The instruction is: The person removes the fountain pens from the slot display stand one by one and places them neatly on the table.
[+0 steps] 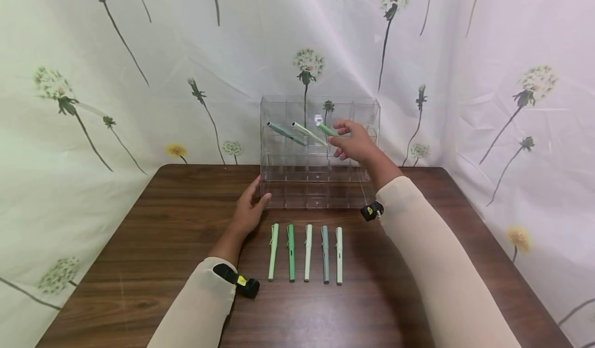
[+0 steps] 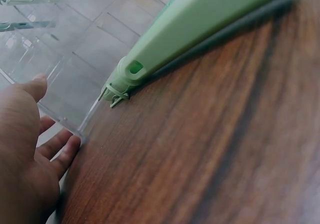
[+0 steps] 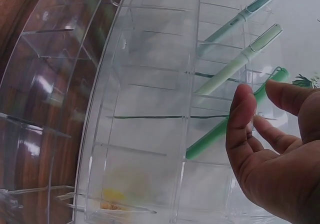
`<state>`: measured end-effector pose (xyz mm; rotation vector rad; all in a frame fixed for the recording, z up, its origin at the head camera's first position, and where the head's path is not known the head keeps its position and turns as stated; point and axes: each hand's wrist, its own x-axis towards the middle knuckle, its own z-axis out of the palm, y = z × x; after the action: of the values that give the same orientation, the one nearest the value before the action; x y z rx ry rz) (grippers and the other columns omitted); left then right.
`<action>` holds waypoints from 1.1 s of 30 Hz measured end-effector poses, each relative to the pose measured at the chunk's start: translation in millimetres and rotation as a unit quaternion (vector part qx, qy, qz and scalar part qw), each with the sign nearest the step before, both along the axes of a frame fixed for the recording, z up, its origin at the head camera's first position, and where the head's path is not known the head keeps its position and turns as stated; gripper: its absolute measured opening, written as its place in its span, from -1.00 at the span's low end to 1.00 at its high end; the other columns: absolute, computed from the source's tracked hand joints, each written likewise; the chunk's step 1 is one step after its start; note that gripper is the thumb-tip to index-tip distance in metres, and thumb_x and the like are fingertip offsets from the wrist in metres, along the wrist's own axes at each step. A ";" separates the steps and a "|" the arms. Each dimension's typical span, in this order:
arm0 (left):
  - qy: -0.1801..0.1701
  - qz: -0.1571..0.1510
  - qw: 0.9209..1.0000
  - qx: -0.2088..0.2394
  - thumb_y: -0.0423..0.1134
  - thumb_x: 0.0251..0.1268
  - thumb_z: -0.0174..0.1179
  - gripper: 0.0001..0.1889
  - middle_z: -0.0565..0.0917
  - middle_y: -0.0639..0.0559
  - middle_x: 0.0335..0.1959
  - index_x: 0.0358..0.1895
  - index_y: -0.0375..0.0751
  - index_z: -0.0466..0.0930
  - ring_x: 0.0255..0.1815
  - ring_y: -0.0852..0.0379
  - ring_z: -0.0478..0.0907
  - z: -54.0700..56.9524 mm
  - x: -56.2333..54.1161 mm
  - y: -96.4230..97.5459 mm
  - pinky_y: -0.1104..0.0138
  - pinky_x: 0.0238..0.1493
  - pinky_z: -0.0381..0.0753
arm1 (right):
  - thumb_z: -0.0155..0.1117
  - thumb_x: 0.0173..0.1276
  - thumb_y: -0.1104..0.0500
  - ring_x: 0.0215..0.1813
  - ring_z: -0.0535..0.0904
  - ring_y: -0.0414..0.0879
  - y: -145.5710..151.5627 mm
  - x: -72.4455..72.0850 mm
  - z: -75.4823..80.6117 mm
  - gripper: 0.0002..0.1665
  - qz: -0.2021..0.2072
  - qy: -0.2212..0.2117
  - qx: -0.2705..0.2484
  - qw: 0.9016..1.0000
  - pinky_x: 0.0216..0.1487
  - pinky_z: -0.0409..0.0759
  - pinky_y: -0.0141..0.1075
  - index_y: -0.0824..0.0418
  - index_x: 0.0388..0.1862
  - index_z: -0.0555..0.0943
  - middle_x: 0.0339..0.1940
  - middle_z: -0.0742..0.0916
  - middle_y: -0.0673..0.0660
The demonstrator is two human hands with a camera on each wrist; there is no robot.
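Observation:
A clear, tiered display rack [image 1: 321, 203] with dividers stands at the table's back. Leaning in its upper compartments are a grey-teal pen [image 1: 286, 133], a pale green pen [image 1: 309, 132] and a green pen [image 1: 325, 129]. My right hand [image 1: 355, 142] is beside the green pen [image 3: 205, 140], its thumb and index finger spread with a gap, the pen passing behind the index finger. My left hand [image 1: 248, 209] rests against the rack's lower left corner, fingers extended along the side and thumb toward the front [image 2: 32, 154].
Several capped pens lie in a row on the wooden table [image 1: 176, 244] before the rack: a light green pen [image 1: 273, 252], a darker green pen [image 1: 291, 252], two pale ones and a grey-blue pen [image 1: 325, 255]. A dandelion-print curtain [image 1: 241, 69] hangs close behind.

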<state>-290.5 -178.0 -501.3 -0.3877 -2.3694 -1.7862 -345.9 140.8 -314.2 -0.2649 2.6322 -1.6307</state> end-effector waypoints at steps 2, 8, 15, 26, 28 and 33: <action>-0.002 0.000 1.000 0.002 -0.16 0.74 0.18 -0.26 0.35 -0.29 0.70 0.81 0.02 0.07 0.67 -0.32 0.37 -0.4 0.2 0.0 -0.20 0.52 0.50 | 0.30 0.69 0.14 -0.35 0.69 -0.15 -0.8 -0.7 -0.5 -0.32 0.000 -0.002 -0.003 1.000 -0.32 0.73 -0.37 0.25 0.66 0.37 0.54 0.47 0.32; 0.004 0.001 1.000 -0.002 -0.18 0.74 0.17 -0.26 0.37 -0.29 0.69 0.81 0.00 0.07 0.66 -0.30 0.38 -0.7 0.9 0.4 -0.19 0.50 0.52 | 0.29 0.70 0.13 -0.32 0.72 -0.12 -3.4 -2.4 -3.0 -0.42 -0.015 -0.005 0.001 1.000 -0.31 0.76 -0.33 0.21 0.58 0.46 0.49 0.54 0.28; 0.009 0.004 1.000 -0.007 -0.19 0.74 0.18 -0.26 0.36 -0.26 0.71 0.81 -0.02 0.08 0.68 -0.27 0.37 -1.5 0.0 0.4 -0.18 0.52 0.50 | 0.25 0.72 0.12 -0.31 0.73 -0.09 -6.8 -4.7 -5.2 -0.51 -0.024 0.000 0.017 1.000 -0.30 0.77 -0.31 0.20 0.52 0.53 0.42 0.57 0.27; 0.007 0.001 1.000 -0.003 -0.17 0.74 0.18 -0.26 0.34 -0.26 0.72 0.80 -0.01 0.09 0.69 -0.28 0.35 -1.4 -1.8 1.1 -0.18 0.54 0.49 | 0.25 0.73 0.09 -0.37 0.72 -0.16 -10.2 -3.9 -4.2 -0.59 -0.049 0.012 0.043 0.998 -0.36 0.70 -0.36 0.21 0.41 0.61 0.33 0.64 0.28; 0.007 0.002 1.000 -0.002 -0.17 0.74 0.18 -0.27 0.34 -0.26 0.72 0.80 -0.01 0.09 0.69 -0.27 0.35 -1.6 -1.7 1.1 -0.17 0.53 0.50 | 0.26 0.72 0.10 -0.39 0.72 -0.16 -11.5 -4.0 -4.4 -0.61 -0.051 0.013 0.041 0.998 -0.37 0.69 -0.37 0.23 0.38 0.61 0.32 0.65 0.29; 0.008 0.000 1.000 -0.001 -0.17 0.74 0.17 -0.27 0.33 -0.26 0.72 0.80 -0.02 0.09 0.69 -0.26 0.34 -2.1 -0.7 0.5 -0.16 0.53 0.49 | 0.27 0.70 0.13 -0.44 0.69 -0.18 -14.7 -4.3 -5.5 -0.65 -0.058 0.019 0.034 0.998 -0.41 0.65 -0.40 0.26 0.31 0.62 0.31 0.64 0.30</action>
<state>-291.2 -177.5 -503.5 -0.4014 -2.3612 -1.7731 -350.3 126.2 -319.7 -0.1453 2.7734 -1.5797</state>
